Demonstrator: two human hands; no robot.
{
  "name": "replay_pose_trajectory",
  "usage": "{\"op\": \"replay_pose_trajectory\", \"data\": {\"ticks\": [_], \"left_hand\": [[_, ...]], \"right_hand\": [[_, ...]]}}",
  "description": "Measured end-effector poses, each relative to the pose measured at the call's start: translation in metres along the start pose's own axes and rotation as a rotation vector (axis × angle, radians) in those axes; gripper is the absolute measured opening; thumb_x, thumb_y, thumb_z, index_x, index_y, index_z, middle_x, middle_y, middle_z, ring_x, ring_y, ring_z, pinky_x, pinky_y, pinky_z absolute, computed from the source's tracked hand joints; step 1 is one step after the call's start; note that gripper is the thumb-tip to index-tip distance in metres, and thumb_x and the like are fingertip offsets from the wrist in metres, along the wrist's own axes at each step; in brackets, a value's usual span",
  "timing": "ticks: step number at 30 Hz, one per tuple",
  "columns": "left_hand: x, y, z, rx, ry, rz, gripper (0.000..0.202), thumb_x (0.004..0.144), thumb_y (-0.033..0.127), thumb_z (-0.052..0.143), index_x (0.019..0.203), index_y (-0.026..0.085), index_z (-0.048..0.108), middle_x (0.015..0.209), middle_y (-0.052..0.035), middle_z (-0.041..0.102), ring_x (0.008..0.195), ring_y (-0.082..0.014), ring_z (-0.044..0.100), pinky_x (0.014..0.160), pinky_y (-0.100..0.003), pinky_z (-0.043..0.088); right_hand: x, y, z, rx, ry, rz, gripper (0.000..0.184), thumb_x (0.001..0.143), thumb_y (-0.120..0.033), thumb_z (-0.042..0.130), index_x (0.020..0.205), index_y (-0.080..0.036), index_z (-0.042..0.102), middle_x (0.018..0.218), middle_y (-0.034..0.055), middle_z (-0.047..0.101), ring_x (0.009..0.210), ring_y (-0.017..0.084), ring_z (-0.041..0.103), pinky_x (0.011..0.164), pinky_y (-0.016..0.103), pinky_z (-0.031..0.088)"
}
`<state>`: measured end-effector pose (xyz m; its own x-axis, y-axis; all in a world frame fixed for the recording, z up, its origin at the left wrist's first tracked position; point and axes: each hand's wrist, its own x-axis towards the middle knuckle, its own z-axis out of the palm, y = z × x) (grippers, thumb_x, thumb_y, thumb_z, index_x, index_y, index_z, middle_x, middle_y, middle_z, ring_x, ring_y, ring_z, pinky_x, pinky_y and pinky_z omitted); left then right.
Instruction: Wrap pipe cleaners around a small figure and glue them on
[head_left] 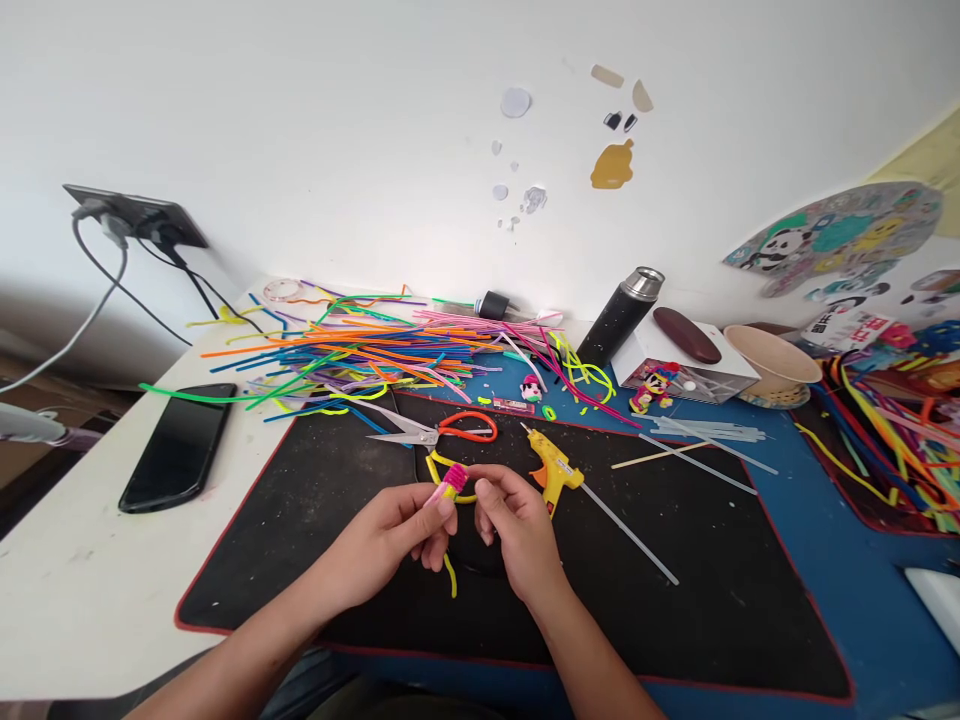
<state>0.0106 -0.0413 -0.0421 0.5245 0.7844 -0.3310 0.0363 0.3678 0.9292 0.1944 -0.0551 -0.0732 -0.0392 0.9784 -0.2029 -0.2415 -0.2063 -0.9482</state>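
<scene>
My left hand (pixel 401 525) is closed around a small coiled piece of pipe cleaner (pixel 455 477), magenta on top with pale pink and yellow below. A yellow pipe cleaner (pixel 451 580) loops behind the fingers, and its tail hangs down beneath them. Close beside it, my right hand (pixel 517 525) has thumb and forefinger pinched, with the yellow strand running into the grip; the forefinger reaches the magenta coil. Just beyond the hands lie orange-handled scissors (pixel 431 435) with their blades parted. A yellow hot glue gun (pixel 553 468) rests to the right, a glue stick (pixel 630 535) protruding from its back.
A black mat (pixel 675 620) covers the desk front. Behind it lies a heap of coloured pipe cleaners (pixel 390 345). A phone (pixel 180 445) is at left. A black thermos (pixel 622 315), white box (pixel 720 370), small figure (pixel 651 390) and clear glue sticks (pixel 709 430) occupy the right.
</scene>
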Motion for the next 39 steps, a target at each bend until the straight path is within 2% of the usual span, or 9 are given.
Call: {"op": "replay_pose_trajectory", "data": {"ticks": [7, 12, 29, 39], "left_hand": [[-0.003, 0.008, -0.001, 0.174, 0.035, 0.018, 0.051, 0.093, 0.067, 0.059, 0.082, 0.018, 0.066, 0.063, 0.0000, 0.064, 0.062, -0.0168, 0.057, 0.065, -0.027, 0.045], [-0.005, 0.010, -0.001, 0.229, 0.039, 0.009, 0.053, 0.094, 0.068, 0.056, 0.082, 0.018, 0.066, 0.062, 0.0001, 0.063, 0.063, -0.0170, 0.057, 0.065, -0.026, 0.044], [-0.008, 0.008, -0.006, 0.363, -0.004, -0.018, 0.052, 0.100, 0.065, 0.048, 0.083, 0.019, 0.066, 0.063, 0.0001, 0.065, 0.064, -0.0179, 0.058, 0.065, -0.026, 0.040], [-0.008, 0.010, -0.013, 0.498, -0.041, -0.029, 0.054, 0.101, 0.062, 0.047, 0.069, 0.020, 0.056, 0.060, 0.0012, 0.061, 0.059, -0.0152, 0.049, 0.058, -0.026, 0.034]], "right_hand": [[-0.003, -0.013, 0.001, -0.193, 0.052, -0.118, 0.024, 0.091, -0.043, 0.073, 0.097, -0.020, 0.076, 0.057, -0.0063, 0.049, 0.049, 0.012, 0.043, 0.049, 0.026, 0.035], [-0.005, -0.012, 0.003, -0.360, 0.095, -0.227, 0.013, 0.092, -0.033, 0.071, 0.089, -0.021, 0.075, 0.063, -0.0034, 0.055, 0.058, 0.015, 0.049, 0.059, 0.028, 0.043], [-0.007, -0.010, 0.002, -0.597, 0.069, -0.370, 0.013, 0.096, -0.028, 0.064, 0.088, -0.022, 0.072, 0.061, -0.0045, 0.051, 0.056, 0.014, 0.050, 0.058, 0.027, 0.044], [-0.006, -0.011, -0.001, -0.858, 0.036, -0.551, 0.015, 0.098, -0.023, 0.059, 0.088, -0.022, 0.070, 0.053, -0.0080, 0.042, 0.047, 0.012, 0.045, 0.055, 0.026, 0.038]]}}
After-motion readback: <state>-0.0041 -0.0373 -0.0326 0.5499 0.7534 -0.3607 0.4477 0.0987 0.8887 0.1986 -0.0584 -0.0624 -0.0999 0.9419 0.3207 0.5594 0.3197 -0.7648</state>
